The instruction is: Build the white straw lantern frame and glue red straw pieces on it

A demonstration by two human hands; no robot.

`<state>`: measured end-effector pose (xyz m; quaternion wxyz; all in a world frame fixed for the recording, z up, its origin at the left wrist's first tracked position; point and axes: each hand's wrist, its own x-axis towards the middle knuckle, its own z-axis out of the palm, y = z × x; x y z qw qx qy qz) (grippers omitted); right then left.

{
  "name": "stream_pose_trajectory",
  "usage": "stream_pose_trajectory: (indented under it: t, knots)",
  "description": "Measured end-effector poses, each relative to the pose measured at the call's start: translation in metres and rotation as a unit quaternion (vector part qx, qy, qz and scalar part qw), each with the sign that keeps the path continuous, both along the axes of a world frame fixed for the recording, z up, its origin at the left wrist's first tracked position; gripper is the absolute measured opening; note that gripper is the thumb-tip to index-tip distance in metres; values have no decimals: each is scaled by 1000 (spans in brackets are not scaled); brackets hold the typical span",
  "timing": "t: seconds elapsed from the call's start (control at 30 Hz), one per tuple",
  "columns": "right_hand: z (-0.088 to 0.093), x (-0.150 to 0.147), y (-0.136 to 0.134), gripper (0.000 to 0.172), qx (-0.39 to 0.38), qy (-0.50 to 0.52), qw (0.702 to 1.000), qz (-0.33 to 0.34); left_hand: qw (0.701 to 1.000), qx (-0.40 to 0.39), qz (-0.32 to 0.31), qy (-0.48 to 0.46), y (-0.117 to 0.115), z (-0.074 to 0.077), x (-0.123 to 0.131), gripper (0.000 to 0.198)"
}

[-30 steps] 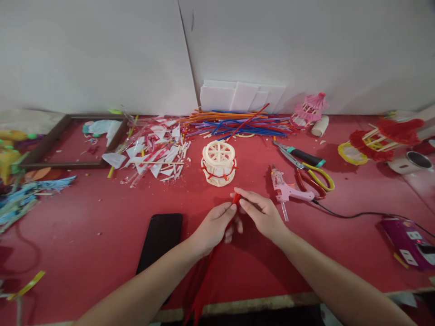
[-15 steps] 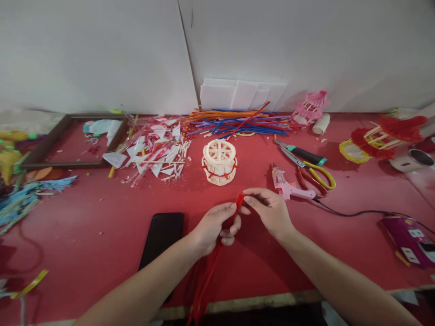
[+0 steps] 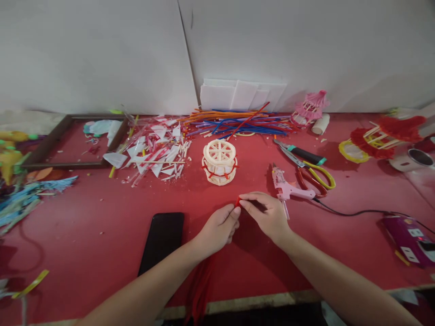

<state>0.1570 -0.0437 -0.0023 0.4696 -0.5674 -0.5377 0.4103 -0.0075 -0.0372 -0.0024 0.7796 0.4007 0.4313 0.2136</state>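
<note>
My left hand (image 3: 218, 227) is closed around a bundle of red pipe cleaners (image 3: 200, 285), whose long ends hang down past the table's front edge. Just above that fist, the thumb and fingertips of my right hand (image 3: 268, 215) pinch the short upper end of the bundle. Most of the gripped part is hidden inside my left hand. Beyond both hands stands a small round cream-coloured frame (image 3: 220, 162), with a spoked top and a red band around its middle. It is upright and touched by neither hand.
A black phone (image 3: 162, 242) lies left of my left forearm. To the right are a pink glue gun (image 3: 288, 189) with its cord, scissors (image 3: 299, 163) and a purple power strip (image 3: 409, 240). Coloured pipe cleaners (image 3: 238, 122) and white scraps (image 3: 156, 156) lie farther back, near a dark frame (image 3: 64, 164).
My left hand has closed more tightly and turned over the bundle, so less red shows above it. My right hand has dropped slightly, its fingertips still at the upper end.
</note>
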Motion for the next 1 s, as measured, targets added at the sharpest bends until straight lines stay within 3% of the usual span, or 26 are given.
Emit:
stream_pose_trajectory:
  t: [0.2, 0.53, 0.77, 1.0]
  knots:
    - [0, 1, 2, 12, -4, 16, 999, 27, 1000, 15, 3, 7, 0, -3, 0, 54]
    - [-5, 2, 2, 28, -35, 122, 992, 17, 991, -91, -34, -97, 9, 12, -6, 38]
    - [-7, 0, 2, 24, -28, 146, 989, 17, 987, -98, -26, -122, 7, 10, -6, 40]
    - [-3, 2, 0, 14, 13, 98, 994, 40, 985, -113, -37, -128, 7, 8, -7, 46]
